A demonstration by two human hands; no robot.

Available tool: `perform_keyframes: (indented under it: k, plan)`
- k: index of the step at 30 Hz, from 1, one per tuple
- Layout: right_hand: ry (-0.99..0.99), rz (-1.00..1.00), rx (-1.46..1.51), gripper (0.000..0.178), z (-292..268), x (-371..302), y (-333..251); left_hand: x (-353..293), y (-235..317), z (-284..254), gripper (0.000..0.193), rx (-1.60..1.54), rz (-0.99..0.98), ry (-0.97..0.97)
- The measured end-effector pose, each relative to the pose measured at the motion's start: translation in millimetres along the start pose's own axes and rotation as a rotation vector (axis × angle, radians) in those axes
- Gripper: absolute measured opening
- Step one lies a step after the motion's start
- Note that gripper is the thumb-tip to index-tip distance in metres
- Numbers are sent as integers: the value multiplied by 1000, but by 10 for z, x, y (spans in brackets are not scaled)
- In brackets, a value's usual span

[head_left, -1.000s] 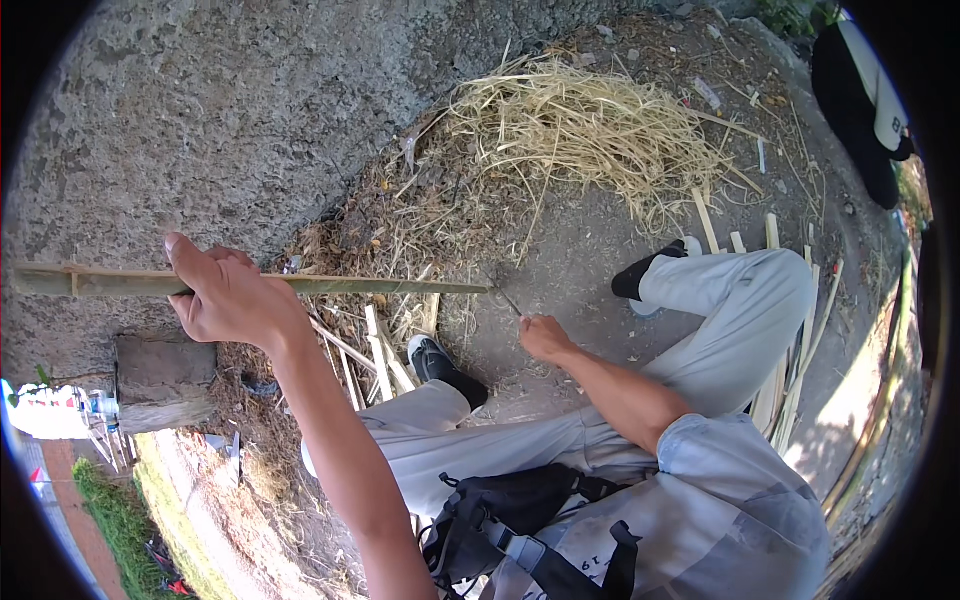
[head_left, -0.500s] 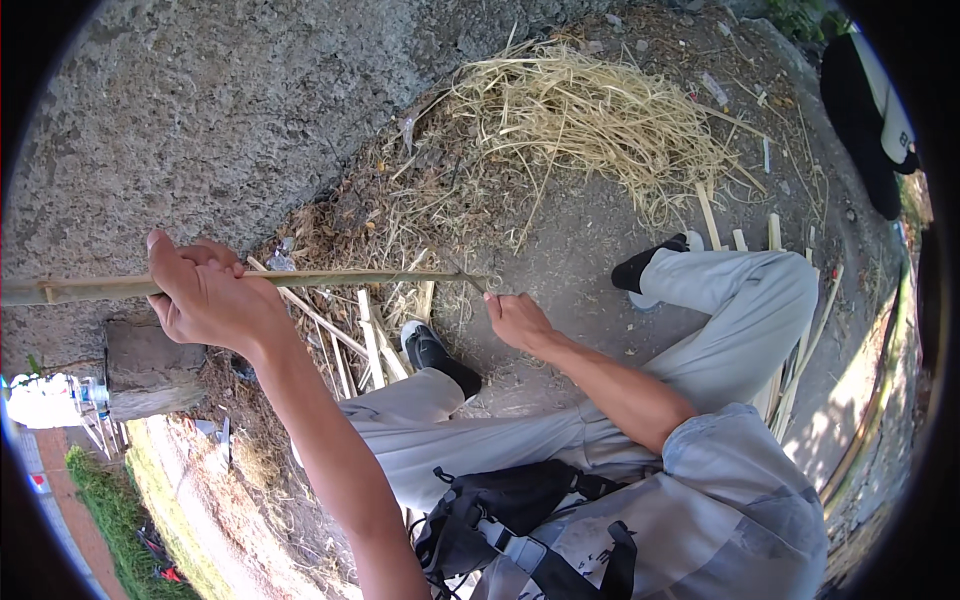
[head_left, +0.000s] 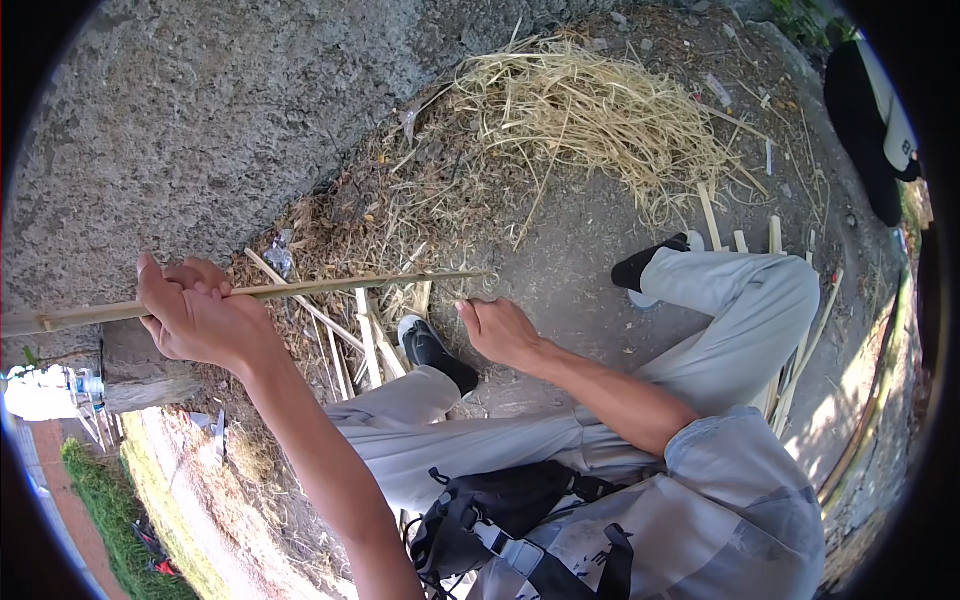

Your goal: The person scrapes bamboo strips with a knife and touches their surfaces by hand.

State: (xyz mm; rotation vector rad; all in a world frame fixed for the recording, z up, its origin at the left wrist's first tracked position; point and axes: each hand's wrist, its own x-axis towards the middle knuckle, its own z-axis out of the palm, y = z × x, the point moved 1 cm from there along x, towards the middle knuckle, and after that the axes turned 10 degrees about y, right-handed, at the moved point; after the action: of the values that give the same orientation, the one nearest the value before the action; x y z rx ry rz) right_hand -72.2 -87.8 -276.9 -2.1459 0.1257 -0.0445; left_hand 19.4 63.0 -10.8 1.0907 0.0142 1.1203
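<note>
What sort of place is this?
It looks like an outdoor work spot: there's bare dirt underfoot, a heap of pale shavings on it, and green grass at the lower left.

An outdoor workplace is indicated by dirt (head_left: 570, 235), shavings (head_left: 600, 120) heaped on the far side and grass (head_left: 100, 510) near left.

Dirt ground (head_left: 560, 240) with shavings (head_left: 600, 118); pale strips (head_left: 368, 338)

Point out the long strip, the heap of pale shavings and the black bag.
Long strip (head_left: 340, 284): head view, along its middle stretch.
Heap of pale shavings (head_left: 610, 122): head view, on its middle.
Black bag (head_left: 512, 497): head view, on its body.
</note>
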Motion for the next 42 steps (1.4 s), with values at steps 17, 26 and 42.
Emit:
perform_keyframes:
  k: [17,26,42]
  plan:
    - [41,45,77,47,261,-49,537,-155,108,197,35,-4,-6,-104]
    - [45,-40,146,49,223,-77,292,-158,99,113,35,-17,28,-56]
    - [9,67,41,52,351,-262,732,-112,77,171,23,32,50,57]
